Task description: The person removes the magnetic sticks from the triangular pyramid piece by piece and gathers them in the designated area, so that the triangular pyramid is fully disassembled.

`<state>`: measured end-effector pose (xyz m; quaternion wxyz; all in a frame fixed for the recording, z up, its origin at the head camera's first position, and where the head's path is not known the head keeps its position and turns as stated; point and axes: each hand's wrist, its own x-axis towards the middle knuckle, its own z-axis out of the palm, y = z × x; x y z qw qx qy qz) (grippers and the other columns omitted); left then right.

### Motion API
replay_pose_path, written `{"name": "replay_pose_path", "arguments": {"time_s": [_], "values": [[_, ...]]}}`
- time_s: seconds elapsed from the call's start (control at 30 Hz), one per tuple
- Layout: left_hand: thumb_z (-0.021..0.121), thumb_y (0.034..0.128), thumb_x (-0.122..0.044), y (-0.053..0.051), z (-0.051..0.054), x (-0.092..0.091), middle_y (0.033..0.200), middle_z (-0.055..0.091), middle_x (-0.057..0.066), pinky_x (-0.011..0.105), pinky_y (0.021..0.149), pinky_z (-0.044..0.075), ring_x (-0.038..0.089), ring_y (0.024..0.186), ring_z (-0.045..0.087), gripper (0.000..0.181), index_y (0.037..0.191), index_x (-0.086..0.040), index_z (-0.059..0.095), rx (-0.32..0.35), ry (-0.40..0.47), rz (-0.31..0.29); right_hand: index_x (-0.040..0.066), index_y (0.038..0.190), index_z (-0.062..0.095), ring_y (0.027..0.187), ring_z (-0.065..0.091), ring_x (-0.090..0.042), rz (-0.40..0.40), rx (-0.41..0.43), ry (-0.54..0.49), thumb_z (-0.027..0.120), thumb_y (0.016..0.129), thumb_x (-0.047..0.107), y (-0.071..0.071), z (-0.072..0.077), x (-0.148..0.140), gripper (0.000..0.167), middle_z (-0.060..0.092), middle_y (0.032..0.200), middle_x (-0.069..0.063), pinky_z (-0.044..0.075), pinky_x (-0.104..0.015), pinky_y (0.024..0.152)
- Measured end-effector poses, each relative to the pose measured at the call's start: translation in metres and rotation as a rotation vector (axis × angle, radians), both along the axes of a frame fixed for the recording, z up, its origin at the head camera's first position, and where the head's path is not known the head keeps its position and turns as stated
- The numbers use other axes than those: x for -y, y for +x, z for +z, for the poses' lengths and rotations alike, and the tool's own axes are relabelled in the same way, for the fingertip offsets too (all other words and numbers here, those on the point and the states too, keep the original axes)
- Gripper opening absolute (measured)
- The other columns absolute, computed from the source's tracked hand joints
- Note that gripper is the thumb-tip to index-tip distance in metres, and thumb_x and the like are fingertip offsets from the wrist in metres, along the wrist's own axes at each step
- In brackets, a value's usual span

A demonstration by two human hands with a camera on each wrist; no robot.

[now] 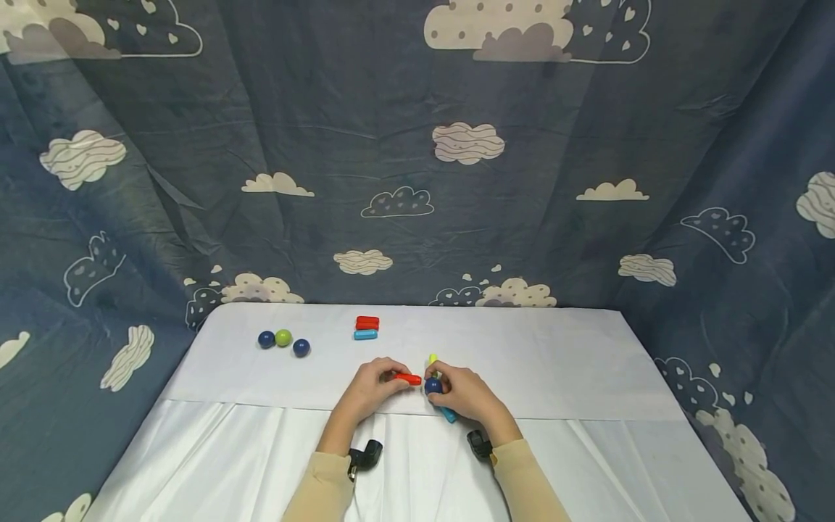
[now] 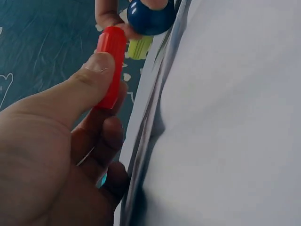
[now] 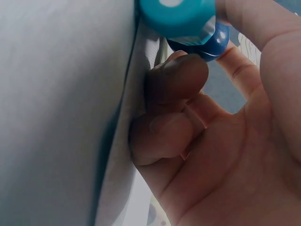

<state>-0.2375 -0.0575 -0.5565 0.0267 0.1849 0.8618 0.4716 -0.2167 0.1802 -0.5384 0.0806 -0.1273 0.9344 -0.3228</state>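
Note:
My left hand [image 1: 369, 391] pinches a red ribbed stick [image 2: 113, 66] between thumb and fingers, its free end pointing at the other hand. A dark blue ball [image 1: 433, 386] is in my right hand [image 1: 468, 394], pinched by thumb and forefinger. A light blue stick [image 1: 448, 414] extends from the ball towards the near side; in the right wrist view this stick [image 3: 181, 19] is close to the camera. Beyond the ball a yellow-green stick [image 1: 433, 359] shows; whether it touches the ball is hard to tell. A small gap separates the red stick from the ball.
On the white-covered table [image 1: 554, 362], two red sticks [image 1: 367, 322] and a light blue stick [image 1: 365, 335] lie together at the back. Further left are a dark blue ball [image 1: 266, 339], a green ball [image 1: 283, 338] and another dark blue ball [image 1: 301, 348]. A cloud-patterned curtain [image 1: 391, 145] hangs behind.

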Motion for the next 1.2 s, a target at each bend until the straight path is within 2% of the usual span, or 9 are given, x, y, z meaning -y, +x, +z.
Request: {"name": "replay_pose_path", "arguments": {"time_s": [0.1, 0.23, 0.37, 0.53, 0.67, 0.8, 0.97, 1.2], "values": [[0.083, 0.0926, -0.031, -0.003, 0.004, 0.005, 0.098, 0.072, -0.01, 0.027, 0.082, 0.05, 0.009, 0.09, 0.058, 0.013, 0.105, -0.026, 0.081, -0.028, 0.01, 0.046, 0.025, 0.119, 0.067, 0.069, 0.05, -0.016, -0.002, 0.003, 0.003, 0.082, 0.092, 0.023, 0.0, 0.0, 0.0, 0.03, 0.056, 0.078, 0.002, 0.036, -0.03, 0.063], [0.085, 0.0903, -0.027, -0.01, 0.011, 0.017, 0.102, 0.073, -0.006, 0.028, 0.081, 0.049, 0.012, 0.09, 0.057, 0.016, 0.106, -0.024, 0.083, -0.042, 0.031, 0.141, 0.025, 0.119, 0.067, 0.071, 0.05, -0.016, -0.016, 0.018, 0.009, 0.081, 0.093, 0.023, 0.001, 0.0, 0.002, 0.03, 0.056, 0.08, 0.002, 0.037, -0.03, 0.065], [0.082, 0.0924, -0.022, -0.02, 0.019, 0.032, 0.11, 0.076, 0.002, 0.031, 0.082, 0.05, 0.017, 0.093, 0.06, 0.022, 0.114, -0.018, 0.083, -0.053, 0.035, 0.218, 0.026, 0.119, 0.067, 0.072, 0.05, -0.016, -0.025, 0.018, 0.01, 0.082, 0.092, 0.023, 0.002, 0.0, 0.002, 0.03, 0.055, 0.08, 0.002, 0.037, -0.03, 0.065], [0.081, 0.0941, -0.019, -0.036, 0.023, 0.047, 0.107, 0.076, 0.009, 0.028, 0.075, 0.048, 0.022, 0.092, 0.062, 0.031, 0.124, -0.011, 0.078, -0.046, 0.014, 0.3, 0.026, 0.119, 0.067, 0.071, 0.05, -0.015, -0.019, 0.004, 0.003, 0.082, 0.092, 0.023, 0.002, 0.0, 0.001, 0.03, 0.055, 0.08, 0.003, 0.037, -0.029, 0.064], [0.082, 0.0929, -0.014, -0.048, 0.02, 0.053, 0.106, 0.076, 0.01, 0.024, 0.077, 0.05, 0.022, 0.094, 0.064, 0.034, 0.125, -0.007, 0.075, -0.008, 0.053, 0.351, 0.026, 0.119, 0.067, 0.071, 0.05, -0.015, -0.015, 0.001, -0.004, 0.081, 0.092, 0.023, 0.002, 0.0, 0.0, 0.031, 0.056, 0.08, 0.003, 0.037, -0.029, 0.064], [0.083, 0.0916, -0.013, -0.055, 0.016, 0.054, 0.101, 0.075, 0.011, 0.025, 0.078, 0.05, 0.022, 0.09, 0.063, 0.027, 0.117, -0.005, 0.076, 0.031, 0.064, 0.395, 0.026, 0.119, 0.067, 0.071, 0.05, -0.015, -0.01, 0.001, -0.004, 0.081, 0.093, 0.023, 0.002, 0.0, -0.001, 0.03, 0.056, 0.08, 0.003, 0.037, -0.029, 0.063], [0.084, 0.0907, -0.014, -0.059, 0.011, 0.055, 0.093, 0.072, 0.01, 0.028, 0.073, 0.047, 0.021, 0.083, 0.059, 0.017, 0.104, -0.006, 0.077, 0.06, 0.024, 0.431, 0.025, 0.119, 0.067, 0.07, 0.05, -0.015, -0.007, -0.002, -0.003, 0.081, 0.093, 0.023, 0.003, 0.002, -0.001, 0.03, 0.055, 0.079, 0.003, 0.036, -0.028, 0.063], [0.083, 0.0908, -0.011, -0.062, 0.004, 0.055, 0.095, 0.073, 0.012, 0.029, 0.074, 0.046, 0.023, 0.085, 0.058, 0.017, 0.106, -0.005, 0.079, 0.058, 0.033, 0.463, 0.025, 0.12, 0.067, 0.069, 0.049, -0.015, 0.0, 0.002, -0.011, 0.081, 0.093, 0.023, 0.003, 0.002, 0.0, 0.031, 0.055, 0.078, 0.003, 0.036, -0.028, 0.062]]}}
